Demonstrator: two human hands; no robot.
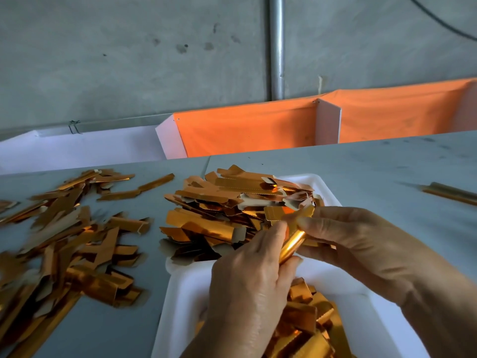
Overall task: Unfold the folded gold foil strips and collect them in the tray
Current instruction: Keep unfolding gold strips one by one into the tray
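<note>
Fingers (281, 229) of both hands pinch a gold foil strip (293, 244) above the tray (325, 184); light, crease-prone, best gripped at its ends.

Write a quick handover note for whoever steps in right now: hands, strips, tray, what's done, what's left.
Left hand: grip on the near end of one gold strip, held above the near white tray.
Right hand: pinches the same strip from the other side; the strip looks curled, mid-unfold.
Near tray: holds some strips already.
Far white tray: heaped with strips, spilling over its left edge.
Table: a big loose pile of strips to the left; a few more lie far right.
Done: part of the batch collected.
Left: finish this strip, drop it in, then work through the left pile.
</note>
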